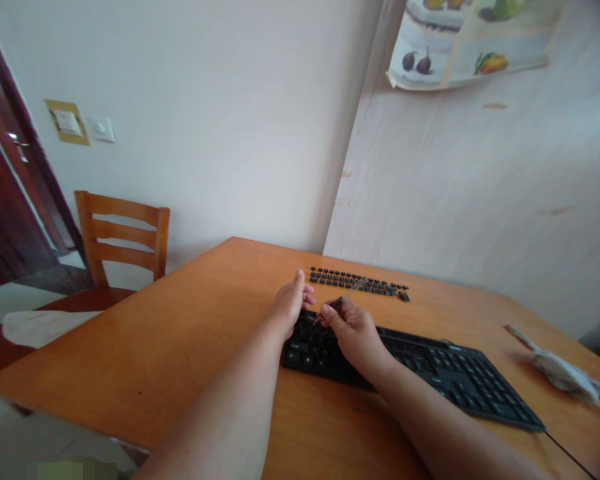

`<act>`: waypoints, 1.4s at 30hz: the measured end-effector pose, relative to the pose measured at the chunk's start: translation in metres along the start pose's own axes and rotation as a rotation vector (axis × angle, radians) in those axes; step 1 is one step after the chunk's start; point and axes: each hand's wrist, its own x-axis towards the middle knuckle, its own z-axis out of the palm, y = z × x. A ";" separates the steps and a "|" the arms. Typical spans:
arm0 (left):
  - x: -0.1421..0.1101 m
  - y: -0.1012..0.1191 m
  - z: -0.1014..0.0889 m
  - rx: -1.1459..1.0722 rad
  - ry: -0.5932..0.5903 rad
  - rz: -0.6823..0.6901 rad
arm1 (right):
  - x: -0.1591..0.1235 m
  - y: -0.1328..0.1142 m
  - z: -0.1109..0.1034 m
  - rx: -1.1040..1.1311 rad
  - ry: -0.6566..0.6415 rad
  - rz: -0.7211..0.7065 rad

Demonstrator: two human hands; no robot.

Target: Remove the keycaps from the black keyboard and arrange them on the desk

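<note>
1. In the head view, we have a long black plastic keyboard [467, 383] on the orange-brown wooden table [205, 347]. Its long axis runs from beside our left hand [286, 308] rightward and somewhat toward us, ending near its thin black cord [570, 455].
2. Our right hand [361, 337] is over the left part of the keyboard, its thumb and fingertips pinched together on a small dark piece [337, 303]. A thin tip shows below them, pointing down-left toward the keys; we cannot tell whether it touches one.
3. Our left hand is at the keyboard's far left corner, thumb and fingers apart, with nothing visible in its grasp. Both hands are near that end; the right reaches across more of the keys.
4. Beyond the keyboard, small loose black keycaps [329, 281] lie in rows roughly along its length. Thin pale lines cross them, too blurred for us to identify.
</note>
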 end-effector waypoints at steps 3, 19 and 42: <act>-0.001 0.004 -0.001 0.010 -0.003 0.018 | 0.002 0.004 -0.004 -0.009 0.082 -0.030; -0.021 0.025 0.005 0.150 -0.255 0.181 | 0.002 0.001 -0.010 -0.064 0.191 -0.106; -0.013 0.024 -0.002 0.108 -0.142 0.123 | 0.015 0.001 -0.028 -0.481 0.209 -0.278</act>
